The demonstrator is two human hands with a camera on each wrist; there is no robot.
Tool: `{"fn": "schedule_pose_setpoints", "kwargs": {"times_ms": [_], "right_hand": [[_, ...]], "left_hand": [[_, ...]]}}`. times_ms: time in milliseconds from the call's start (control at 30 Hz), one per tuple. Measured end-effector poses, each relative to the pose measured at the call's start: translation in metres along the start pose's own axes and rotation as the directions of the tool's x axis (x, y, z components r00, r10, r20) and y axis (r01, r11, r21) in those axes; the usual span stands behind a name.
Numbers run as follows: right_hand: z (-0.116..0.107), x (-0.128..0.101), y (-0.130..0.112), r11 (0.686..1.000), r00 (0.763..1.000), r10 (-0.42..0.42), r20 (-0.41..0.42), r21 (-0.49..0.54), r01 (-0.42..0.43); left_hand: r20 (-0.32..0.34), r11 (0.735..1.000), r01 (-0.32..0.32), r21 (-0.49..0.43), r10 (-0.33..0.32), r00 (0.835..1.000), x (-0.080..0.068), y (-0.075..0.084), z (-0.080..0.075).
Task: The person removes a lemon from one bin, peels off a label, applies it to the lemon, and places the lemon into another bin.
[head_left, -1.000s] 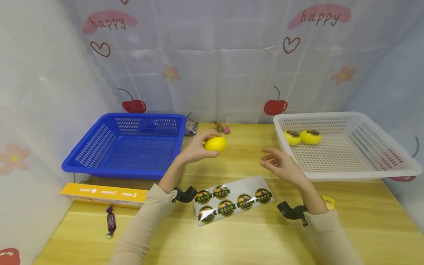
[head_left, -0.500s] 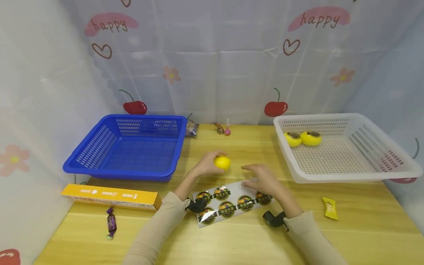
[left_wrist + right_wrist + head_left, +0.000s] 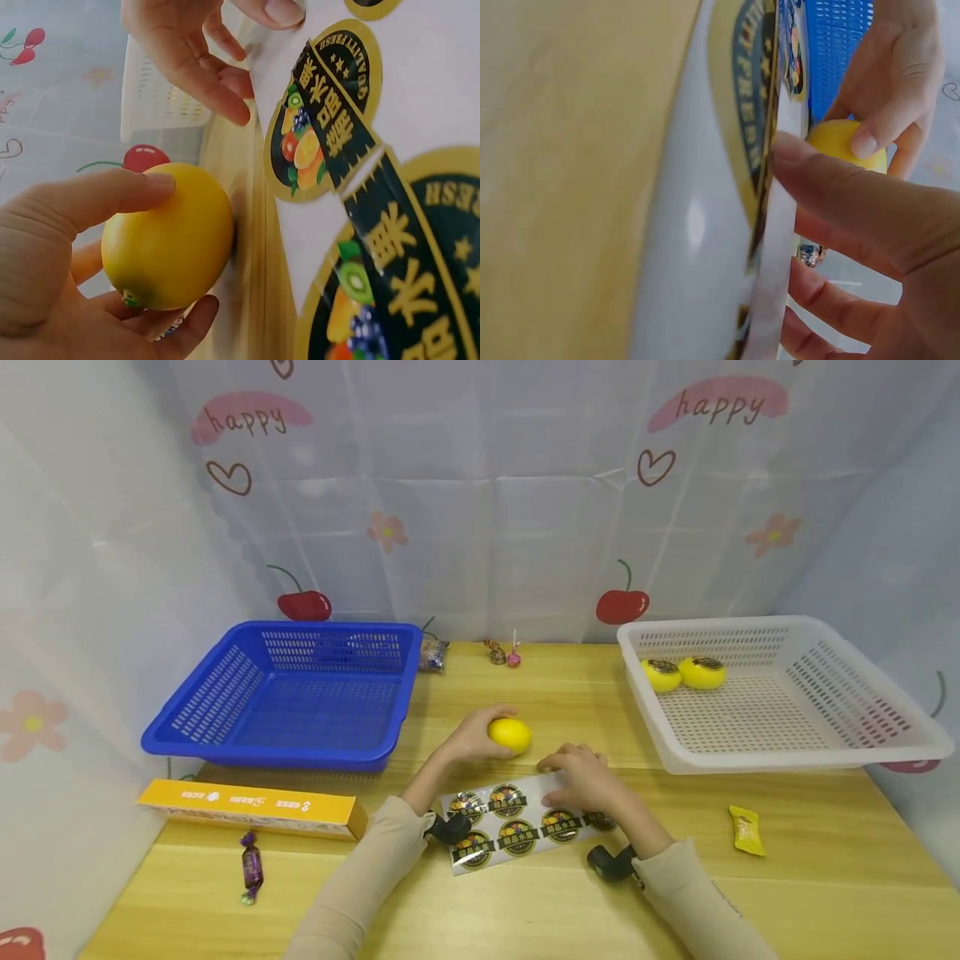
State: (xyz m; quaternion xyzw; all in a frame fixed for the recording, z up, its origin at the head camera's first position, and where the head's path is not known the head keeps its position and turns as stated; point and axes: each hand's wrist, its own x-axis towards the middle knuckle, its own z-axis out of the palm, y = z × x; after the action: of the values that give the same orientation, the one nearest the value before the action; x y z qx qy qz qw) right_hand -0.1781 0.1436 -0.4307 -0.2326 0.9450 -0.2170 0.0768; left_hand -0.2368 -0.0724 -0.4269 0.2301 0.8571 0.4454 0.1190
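Note:
My left hand (image 3: pixel 474 737) grips a yellow lemon (image 3: pixel 510 737) between thumb and fingers, just beyond the sticker sheet. In the left wrist view the lemon (image 3: pixel 169 240) has a small greenish tip, and the thumb lies across it. The white sticker sheet (image 3: pixel 525 789) lies flat in front, bearing several round black-and-gold fruit labels. Over its right part is my right hand (image 3: pixel 585 777), fingers loosely bent near the far edge. Its thumb (image 3: pixel 791 150) touches or nearly touches the sheet in the right wrist view. Part of the rightmost label is covered by this hand.
A blue basket (image 3: pixel 281 752) stands at left, a white basket (image 3: pixel 810 758) holding two labelled lemons (image 3: pixel 702 673) at right. An orange box (image 3: pixel 251 807) and purple-wrapped candy (image 3: pixel 252 866) lie front left; yellow candy (image 3: pixel 746 830) lies right. A lollipop (image 3: pixel 513 658) is at the back.
The left hand has brought the lemon down and slightly right, close to the sheet. The right hand has moved left and down from beside the white basket onto the sheet.

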Motion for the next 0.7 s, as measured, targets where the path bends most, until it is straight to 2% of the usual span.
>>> {"fn": "schedule_pose_setpoints", "kwargs": {"times_ms": [167, 367, 700], "right_hand": [[0.001, -0.003, 0.004, 0.999, 1.0, 0.021, 0.013, 0.03, -0.021], [-0.002, -0.004, 0.004, 0.999, 1.0, 0.014, 0.023, 0.044, -0.015], [-0.004, -0.009, 0.011, 0.99, 0.997, -0.082, 0.001, 0.113, 0.082]], "left_hand": [[0.025, 0.998, -0.01, -0.055, 0.012, 1.0, -0.001, -0.003, -0.001], [0.088, 0.993, 0.021, -0.119, -0.011, 0.996, 0.002, -0.008, 0.002], [0.013, 0.987, 0.034, -0.157, -0.033, 0.999, -0.005, -0.005, -0.002]]}}
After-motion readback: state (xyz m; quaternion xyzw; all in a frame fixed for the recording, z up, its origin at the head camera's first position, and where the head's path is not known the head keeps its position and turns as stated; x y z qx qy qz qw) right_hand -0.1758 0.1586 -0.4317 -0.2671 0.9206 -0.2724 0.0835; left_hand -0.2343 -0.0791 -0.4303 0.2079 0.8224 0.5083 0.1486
